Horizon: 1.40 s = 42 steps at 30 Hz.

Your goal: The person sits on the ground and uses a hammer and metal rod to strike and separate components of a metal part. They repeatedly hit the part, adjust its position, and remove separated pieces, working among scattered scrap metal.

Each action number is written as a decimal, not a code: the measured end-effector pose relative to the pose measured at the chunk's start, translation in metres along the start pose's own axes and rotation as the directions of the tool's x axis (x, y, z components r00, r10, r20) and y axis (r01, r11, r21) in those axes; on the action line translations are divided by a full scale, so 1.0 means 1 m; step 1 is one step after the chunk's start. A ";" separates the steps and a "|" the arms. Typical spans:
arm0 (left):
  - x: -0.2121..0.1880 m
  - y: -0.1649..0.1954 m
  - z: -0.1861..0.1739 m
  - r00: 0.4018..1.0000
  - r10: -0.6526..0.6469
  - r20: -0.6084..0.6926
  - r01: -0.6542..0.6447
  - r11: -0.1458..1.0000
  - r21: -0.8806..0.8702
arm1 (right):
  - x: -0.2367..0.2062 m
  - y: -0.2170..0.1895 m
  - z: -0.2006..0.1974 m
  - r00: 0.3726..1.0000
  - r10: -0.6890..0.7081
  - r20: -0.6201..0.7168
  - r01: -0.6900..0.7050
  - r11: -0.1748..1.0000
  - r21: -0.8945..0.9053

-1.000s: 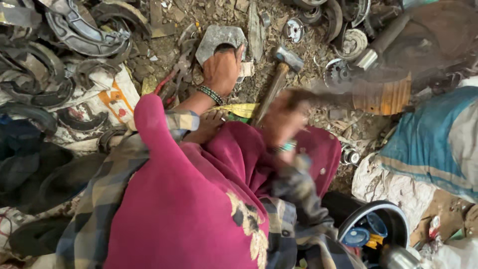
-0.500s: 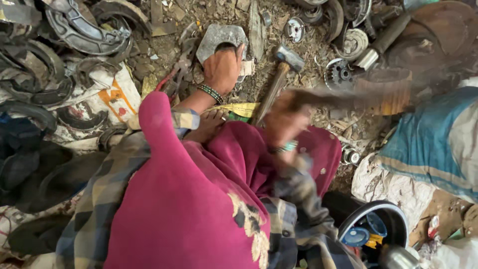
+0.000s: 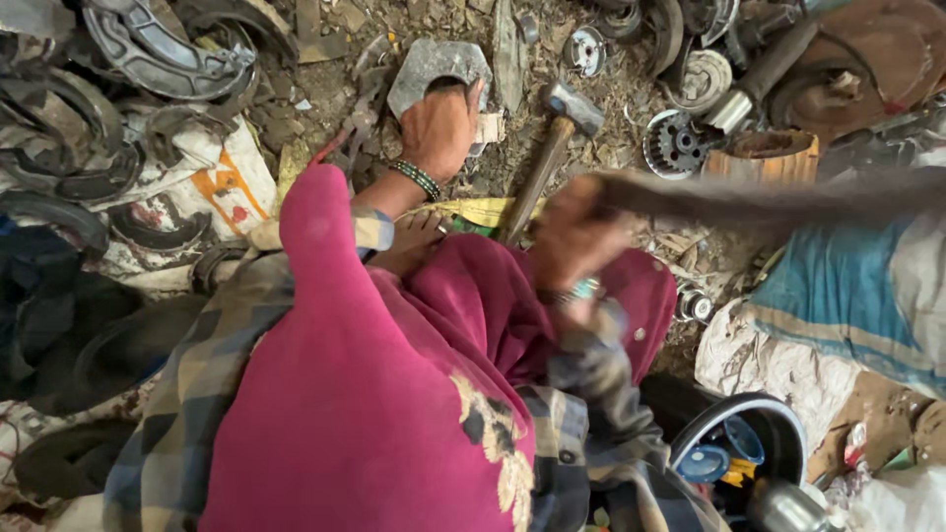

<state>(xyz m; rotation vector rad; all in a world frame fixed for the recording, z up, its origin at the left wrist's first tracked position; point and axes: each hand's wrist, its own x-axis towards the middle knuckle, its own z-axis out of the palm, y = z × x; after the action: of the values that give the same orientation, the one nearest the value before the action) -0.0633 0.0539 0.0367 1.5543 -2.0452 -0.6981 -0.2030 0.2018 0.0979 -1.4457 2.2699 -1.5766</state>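
Left grip: left hand (image 3: 439, 128) lies palm down on a flat grey metal plate (image 3: 434, 69), fingers curled over its near edge and pressing it to the ground; a beaded bracelet (image 3: 416, 179) circles the wrist.
Right grip: right hand (image 3: 576, 232) is closed around one end of a long dark bar (image 3: 769, 197), which runs out to the right; both are motion-blurred, so the bar's kind cannot be told.
Plate: it sits on littered dirt ground (image 3: 335, 103), just beyond the person's knees, which are draped in magenta cloth (image 3: 374, 394).
Hammer: a hammer (image 3: 552, 148) with a wooden handle lies on the ground between the two hands, head pointing away, touched by neither.
Left surroundings: curved metal brake shoes (image 3: 158, 49) are heaped over a white sack (image 3: 232, 182).
Right surroundings: a toothed round part (image 3: 675, 143) and a rusty orange cylinder (image 3: 764, 158) lie near the bar; blue and white cloth (image 3: 847, 286) is spread below them.
Near corner: a dark bucket (image 3: 744, 443) holds blue lids.
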 end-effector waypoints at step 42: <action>-0.003 -0.001 0.005 1.000 0.000 0.018 -0.002 0.998 0.068 | 0.006 -0.001 -0.027 0.990 -0.085 0.117 0.078 0.995 0.063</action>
<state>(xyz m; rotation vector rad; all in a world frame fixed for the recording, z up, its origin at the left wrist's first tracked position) -0.0646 0.0573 0.0322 1.5901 -2.1029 -0.6501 -0.2191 0.2172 0.1152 -1.5913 2.1076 -1.5186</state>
